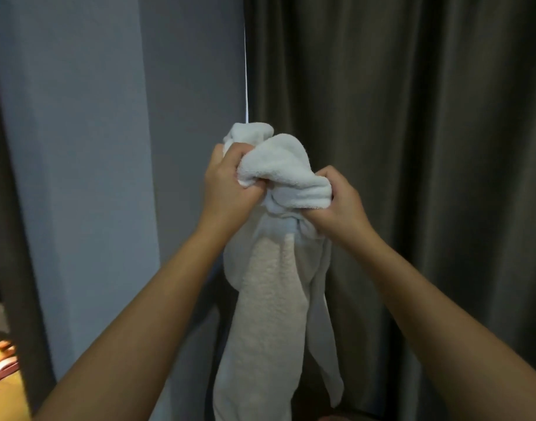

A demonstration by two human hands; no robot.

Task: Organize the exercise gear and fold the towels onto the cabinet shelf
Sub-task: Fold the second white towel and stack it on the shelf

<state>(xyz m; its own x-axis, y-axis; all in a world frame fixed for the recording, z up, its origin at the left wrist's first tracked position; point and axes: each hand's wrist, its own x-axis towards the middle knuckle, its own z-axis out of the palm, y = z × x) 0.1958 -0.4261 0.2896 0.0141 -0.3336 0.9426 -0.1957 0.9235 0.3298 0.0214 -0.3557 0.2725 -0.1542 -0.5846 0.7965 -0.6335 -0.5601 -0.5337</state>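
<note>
Both hands hold a white terry towel [269, 314] up in the air, a little below the middle of the view. The left hand [227, 183] grips the bunched top of the cloth at its 9 o'clock side, its fingers [245, 189] clenched into the folds. The right hand [339, 202] grips at the 4 o'clock side of the same bunch, fingers [324, 177] curled tight round a thick roll of fabric. The two fists are near each other, with a hump of towel rising between and above them toward 12 o'clock. Below the hands the rest of the towel hangs straight down toward 6 o'clock in a long, loosely folded column that runs out of the bottom edge; a narrower flap trails at its 3 o'clock side.

Behind the towel, a dark pleated curtain [427, 117] fills the side from 12 to 5 o'clock. A grey wall [87, 147] stands at 9 to 11 o'clock, with a thin bright vertical line [245, 71] where it meets the curtain. At 7 o'clock a small warm-lit patch [2, 375] is too blurred to make out.
</note>
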